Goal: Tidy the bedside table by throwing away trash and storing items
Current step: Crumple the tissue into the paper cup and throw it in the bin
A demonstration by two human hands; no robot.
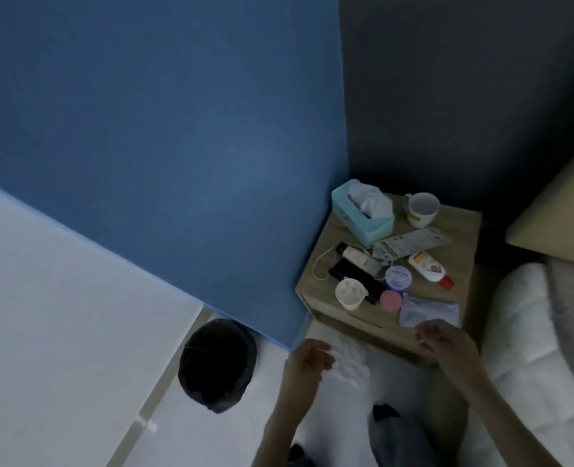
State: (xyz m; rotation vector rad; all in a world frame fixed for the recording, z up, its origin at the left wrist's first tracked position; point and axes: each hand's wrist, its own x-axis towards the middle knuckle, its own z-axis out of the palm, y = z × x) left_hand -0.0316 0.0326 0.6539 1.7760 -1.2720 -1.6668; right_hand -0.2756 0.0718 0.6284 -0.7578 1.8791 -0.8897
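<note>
The wooden bedside table [460, 230] stands in the corner, cluttered. On it are a teal tissue box [363, 217], a white mug [422, 208], a flat printed packet [413, 242], a white tube with a red cap [428, 267], a black case [353, 273], a white plastic cup [351, 293], a lilac-lidded jar [399, 277], a pink lid [391, 299] and a pale blue pouch [428, 313]. My right hand [443, 338] hovers at the table's front edge, just below the pouch, fingers loosely curled and holding nothing. My left hand [307, 362] is lower left, open, beside a crumpled white tissue [349, 362].
A black-lined bin [218, 364] sits on the pale floor to the left of the table, against the blue wall. A bed with a white pillow [534, 328] borders the table on the right. A white cabinet surface [60, 315] fills the left.
</note>
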